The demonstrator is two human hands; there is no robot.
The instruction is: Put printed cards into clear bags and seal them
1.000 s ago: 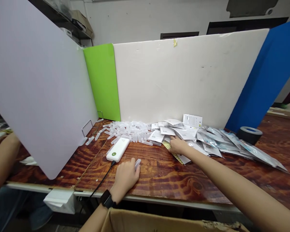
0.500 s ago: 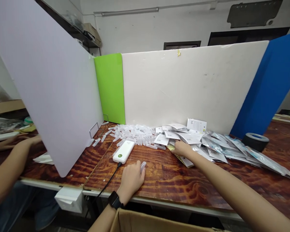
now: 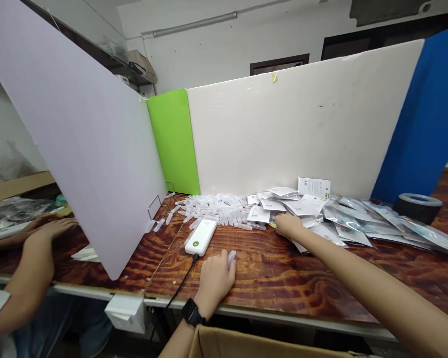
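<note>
My left hand [image 3: 218, 276], with a black watch on its wrist, rests on the table near the front edge. Its fingers are curled round a small translucent plastic tube [image 3: 231, 258], which pokes out beside the thumb. My right hand [image 3: 288, 226] reaches to the near left edge of a pile of flat white packets [image 3: 306, 206]. Its fingers are bent down and partly hidden, with a bit of yellow at their tips; what they grip cannot be made out. Left of the pile lies a heap of similar translucent tubes [image 3: 224, 205].
A white power bank [image 3: 200, 237] with a black cable [image 3: 186, 276] lies left of my left hand. White [image 3: 294, 129], green [image 3: 174, 141] and blue [image 3: 414, 119] panels enclose the table. A tape roll [image 3: 418, 206] stands at right, a cardboard box [image 3: 254, 343] below. Another person's arm [image 3: 37, 253] is at left.
The view has shifted, so the scene sits a little further right. By my right hand, less of the yellow-edged flat piece shows now. My left hand keeps its tube.
</note>
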